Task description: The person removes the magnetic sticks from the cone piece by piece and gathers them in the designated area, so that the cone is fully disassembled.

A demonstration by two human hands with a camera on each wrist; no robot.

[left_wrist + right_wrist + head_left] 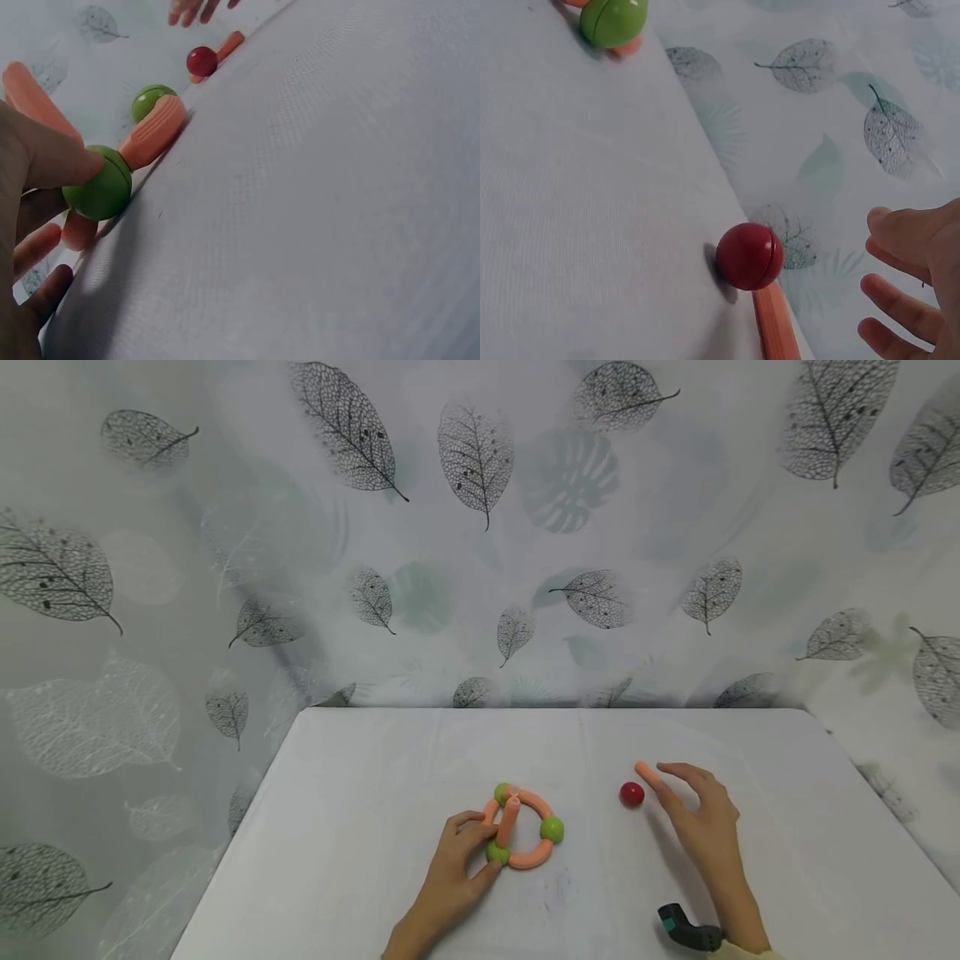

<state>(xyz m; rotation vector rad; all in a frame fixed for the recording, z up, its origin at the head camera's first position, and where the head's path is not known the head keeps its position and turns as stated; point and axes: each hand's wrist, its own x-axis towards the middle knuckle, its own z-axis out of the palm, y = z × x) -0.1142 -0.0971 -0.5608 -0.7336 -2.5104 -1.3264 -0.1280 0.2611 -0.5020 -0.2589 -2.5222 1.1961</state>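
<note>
A ring of curved orange pieces (531, 858) joined by green balls (552, 829) lies on the table, left of the red ball. My left hand (453, 868) pinches the ring's near-left green ball (101, 186) between thumb and fingers. From that ball a straight orange stick (508, 823) rises at a tilt. To the right, my right hand (705, 822) hovers with fingers spread, holding nothing. Closest to it are a loose orange stick (774, 322) and a red ball (750, 256) on the table. The right wrist view shows a gap between the fingers and both.
The white table (360, 827) ends at a far edge before a leaf-patterned sheet (450, 543), which also hangs at the sides. A black wrist device (686, 931) sits at my right wrist, above the table.
</note>
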